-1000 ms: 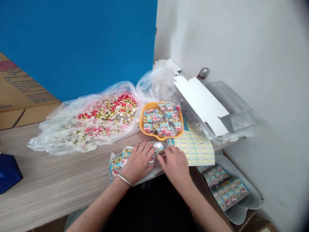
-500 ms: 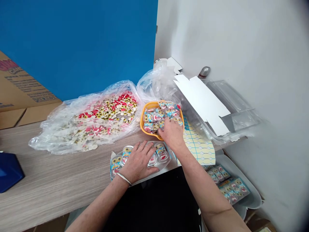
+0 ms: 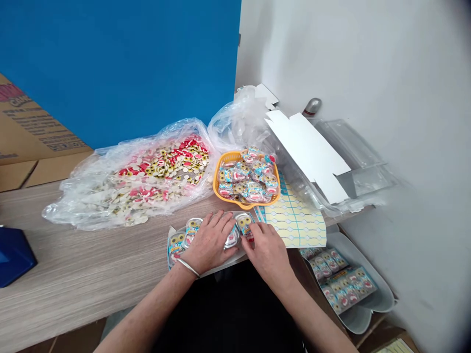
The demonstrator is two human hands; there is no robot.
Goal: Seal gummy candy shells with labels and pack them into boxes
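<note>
A shallow clear plastic tray (image 3: 172,228) holds a row of small candy packs near the table's front edge. My left hand (image 3: 210,242) lies flat across the middle of this row, fingers spread, hiding some of the packs. At the tray's right end, my right hand (image 3: 270,252) has its thumb and bent fingers closed around the lower right edge of a small candy pack (image 3: 243,223), which has yellow eye shapes and a blue label. Just behind stands an orange basket (image 3: 217,189) heaped with similar wrapped packs (image 3: 253,176).
A clear bag (image 3: 73,206) of loose red, white and yellow pieces spreads at left. To the right are patterned yellow sheets (image 3: 305,225), a white folded card (image 3: 309,152) and clear plastic trays (image 3: 353,147). Lower right, a grey bin (image 3: 382,294) contains packed trays. A blue object (image 3: 14,257) sits far left.
My right hand has come out of the basket toward me, down to the right end of the tray. My left hand stays over the row.
</note>
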